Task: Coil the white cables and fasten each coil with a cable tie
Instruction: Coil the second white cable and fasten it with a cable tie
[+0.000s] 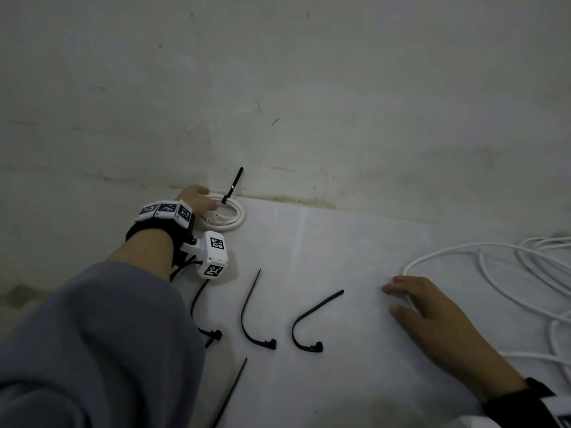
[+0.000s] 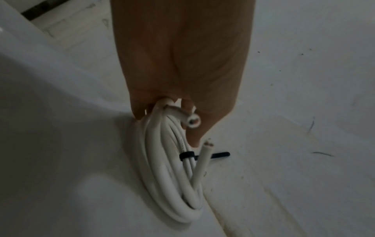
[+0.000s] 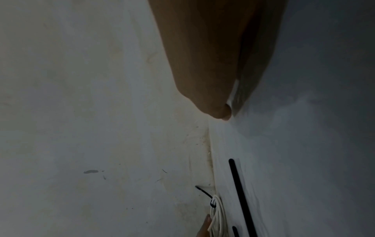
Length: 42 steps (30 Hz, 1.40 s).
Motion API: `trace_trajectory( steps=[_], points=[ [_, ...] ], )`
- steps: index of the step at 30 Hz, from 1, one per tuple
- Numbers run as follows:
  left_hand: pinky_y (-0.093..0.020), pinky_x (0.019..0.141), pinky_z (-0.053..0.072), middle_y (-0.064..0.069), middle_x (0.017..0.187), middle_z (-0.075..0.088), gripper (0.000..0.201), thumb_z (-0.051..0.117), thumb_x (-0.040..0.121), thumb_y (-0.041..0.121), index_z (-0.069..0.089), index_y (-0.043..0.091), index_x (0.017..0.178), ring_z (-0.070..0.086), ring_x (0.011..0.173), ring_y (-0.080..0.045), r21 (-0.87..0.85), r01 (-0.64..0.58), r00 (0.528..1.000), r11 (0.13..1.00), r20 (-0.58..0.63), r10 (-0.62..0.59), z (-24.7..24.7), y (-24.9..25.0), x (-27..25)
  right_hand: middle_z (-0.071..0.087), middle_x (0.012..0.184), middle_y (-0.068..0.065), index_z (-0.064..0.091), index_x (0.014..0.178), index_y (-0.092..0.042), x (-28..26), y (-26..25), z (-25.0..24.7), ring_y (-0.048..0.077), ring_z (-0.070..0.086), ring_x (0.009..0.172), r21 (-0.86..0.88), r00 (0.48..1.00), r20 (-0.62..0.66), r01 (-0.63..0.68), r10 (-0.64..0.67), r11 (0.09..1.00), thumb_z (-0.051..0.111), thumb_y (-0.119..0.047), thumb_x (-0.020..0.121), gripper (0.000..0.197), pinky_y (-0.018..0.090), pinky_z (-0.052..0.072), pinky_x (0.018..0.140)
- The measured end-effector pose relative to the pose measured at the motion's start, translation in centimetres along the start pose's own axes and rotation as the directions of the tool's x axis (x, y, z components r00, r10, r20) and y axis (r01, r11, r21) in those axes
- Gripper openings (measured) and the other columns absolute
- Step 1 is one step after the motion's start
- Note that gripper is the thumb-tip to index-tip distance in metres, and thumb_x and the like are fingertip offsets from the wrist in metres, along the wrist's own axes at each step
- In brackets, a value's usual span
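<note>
Left hand [image 1: 197, 200] pinches tied coil [image 1: 230, 216] at worktop's far edge; right hand [image 1: 432, 316] flat, fingers relaxed, on springy loose cable [image 1: 457, 250]—likely grasp mid-loop.

The left hand [image 2: 182, 64] holds the tied white coil [image 2: 168, 176], black cable tie [image 2: 187, 155] around its strands.

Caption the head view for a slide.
Left hand sets the tied cable coil by the wall; right hand reaches loose cable.

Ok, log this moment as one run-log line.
left hand: holds tied coil by wall | right hand: resting flat on loose cable | spare cable ties: on table, unused
</note>
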<state>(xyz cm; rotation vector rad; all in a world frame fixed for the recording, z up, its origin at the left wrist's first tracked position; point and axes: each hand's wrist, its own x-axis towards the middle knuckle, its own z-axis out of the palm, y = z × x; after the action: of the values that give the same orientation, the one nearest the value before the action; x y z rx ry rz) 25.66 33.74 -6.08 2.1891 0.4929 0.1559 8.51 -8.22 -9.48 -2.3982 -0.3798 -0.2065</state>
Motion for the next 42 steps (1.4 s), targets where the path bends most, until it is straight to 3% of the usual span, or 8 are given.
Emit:
trace_trajectory(
  steps=[8, 13, 18, 23, 26, 31, 37, 42],
  points=[
    [-0.033, 0.1, 0.035, -0.022, 0.135, 0.05, 0.043, 0.057, 0.091, 0.014, 0.05, 0.003, 0.132, 0.047, 0.123, -0.036, 0.154, -0.113, 0.987, 0.982, -0.099, 0.129, -0.2, 2.2, -2.0, 0.05, 0.105, -0.001, 0.065, 0.102, -0.015, 0.1, 0.0, -0.2, 0.01, 0.052, 0.099, -0.067, 0.996, -0.092, 0.004, -0.01, 0.998, 0.073, 0.004, 0.073, 0.035, -0.005, 0.026, 0.081],
    [-0.032, 0.083, 0.042, -0.016, 0.112, 0.063, 0.026, 0.048, 0.088, 0.002, 0.066, 0.007, 0.106, 0.059, 0.1, -0.035, 0.018, -0.455, 0.879, 0.89, -0.147, 0.453, 2.0, 8.2, -9.2, 0.045, 0.101, -0.001, 0.054, 0.105, -0.02, -1.3, -0.7, -4.3, 0.017, 0.051, 0.092, -0.266, 0.945, 0.091, -0.281, 0.314, 0.922, 0.072, -0.022, 0.079, 0.033, 0.022, 0.037, 0.075],
    [-0.018, 0.067, 0.041, -0.003, 0.096, 0.065, 0.016, 0.054, 0.09, 0.005, 0.067, 0.014, 0.092, 0.056, 0.078, -0.013, -0.049, -0.646, 0.761, 0.762, 0.039, 0.647, 6.2, 12.5, -17.2, 0.059, 0.09, 0.0, 0.056, 0.088, -0.019, -2.6, -0.8, -6.2, 0.013, 0.051, 0.087, -0.302, 0.928, 0.214, -0.233, 0.304, 0.924, 0.069, -0.016, 0.081, 0.015, 0.02, 0.037, 0.066],
    [-0.002, 0.077, 0.039, 0.007, 0.109, 0.067, 0.015, 0.057, 0.093, 0.017, 0.066, 0.023, 0.104, 0.06, 0.097, -0.001, -0.158, -0.783, 0.461, 0.601, 0.5, 0.733, 10.9, 15.6, -26.0, 0.057, 0.089, -0.003, 0.053, 0.088, -0.017, -4.7, -2.2, -9.1, 0.015, 0.052, 0.084, -0.14, 0.976, 0.151, -0.134, 0.155, 0.981, 0.05, -0.009, 0.092, 0.01, 0.022, 0.037, 0.072],
    [-0.011, 0.087, 0.041, 0.015, 0.108, 0.064, 0.02, 0.052, 0.096, 0.026, 0.062, 0.025, 0.114, 0.057, 0.1, 0.004, -0.122, -0.852, 0.294, 0.508, 0.693, 0.659, 12.8, 16.4, -29.9, 0.056, 0.091, -0.001, 0.052, 0.089, -0.017, -6.1, -3.4, -11.6, 0.014, 0.052, 0.077, -0.06, 0.999, 0.007, -0.035, 0.036, 0.998, 0.052, -0.014, 0.095, 0.007, 0.023, 0.039, 0.066],
    [-0.015, 0.067, 0.043, 0.006, 0.076, 0.061, 0.026, 0.044, 0.099, 0.017, 0.065, 0.024, 0.083, 0.057, 0.071, -0.001, -0.185, -0.842, 0.321, 0.508, 0.585, 0.745, 13.4, 17.6, -32.9, 0.06, 0.09, -0.002, 0.056, 0.099, -0.02, -9.1, -2.4, -15.1, 0.012, 0.058, 0.081, 0.036, 0.999, -0.045, 0.03, -0.028, 0.999, 0.063, -0.015, 0.089, 0.014, 0.019, 0.045, 0.071],
    [-0.022, 0.072, 0.044, 0.012, 0.075, 0.062, 0.028, 0.042, 0.099, 0.026, 0.062, 0.024, 0.079, 0.06, 0.074, 0.001, -0.115, -0.831, 0.349, 0.545, 0.655, 0.67, 12.9, 17.3, -34.2, 0.046, 0.12, 0.008, 0.054, 0.118, -0.014, -13.3, 4.3, -18.6, 0.027, 0.043, 0.113, -0.401, 0.981, -0.159, -0.171, 0.115, 0.9, 0.065, -0.012, 0.083, 0.037, 0.036, 0.04, 0.092],
    [-0.022, 0.076, 0.043, 0.01, 0.078, 0.061, 0.034, 0.039, 0.1, 0.032, 0.062, 0.02, 0.079, 0.06, 0.075, 0.001, -0.07, -0.81, 0.379, 0.583, 0.696, 0.61, 13.1, 16.6, -34.9, 0.055, 0.102, 0.005, 0.062, 0.105, -0.009, -15.3, 7.4, -21.0, 0.015, 0.051, 0.089, -0.369, 0.943, -0.085, -0.329, 0.321, 0.869, 0.071, -0.006, 0.079, 0.028, 0.017, 0.038, 0.072]
  ],
)
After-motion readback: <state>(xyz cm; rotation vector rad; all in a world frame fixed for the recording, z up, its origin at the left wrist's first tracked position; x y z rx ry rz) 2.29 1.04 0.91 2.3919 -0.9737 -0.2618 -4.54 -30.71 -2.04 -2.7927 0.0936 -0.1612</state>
